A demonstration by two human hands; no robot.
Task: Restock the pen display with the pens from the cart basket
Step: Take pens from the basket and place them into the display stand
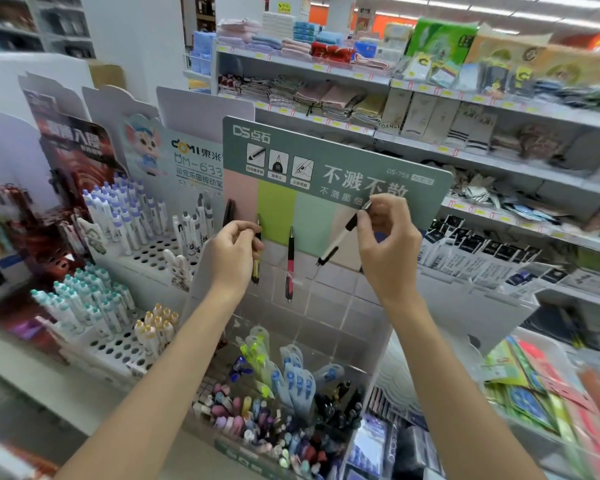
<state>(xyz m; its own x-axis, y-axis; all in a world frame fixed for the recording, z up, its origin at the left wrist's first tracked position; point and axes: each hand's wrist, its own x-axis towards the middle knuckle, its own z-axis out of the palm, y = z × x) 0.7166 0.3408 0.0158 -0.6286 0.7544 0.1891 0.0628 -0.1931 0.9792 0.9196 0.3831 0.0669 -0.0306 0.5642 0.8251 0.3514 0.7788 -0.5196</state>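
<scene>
The pen display (326,299) is a cardboard stand with a green header card and a tiled grid of slots. My left hand (232,254) pinches the top of a yellow and black pen (256,268) that hangs upright over the left slots. My right hand (387,244) holds a white and black pen (336,242) by its top end, tilted with its tip down to the left above the grid. A pink and black pen (290,268) stands upright in a slot between my hands. A dark pen (228,211) leans at the stand's left edge.
White perforated stands with purple-capped pens (125,213) and teal-capped pens (84,303) fill the left. A clear bin of mixed pens (274,420) sits below the display. Shelves of towels and socks (326,98) run behind. Packaged stationery (541,393) lies at lower right.
</scene>
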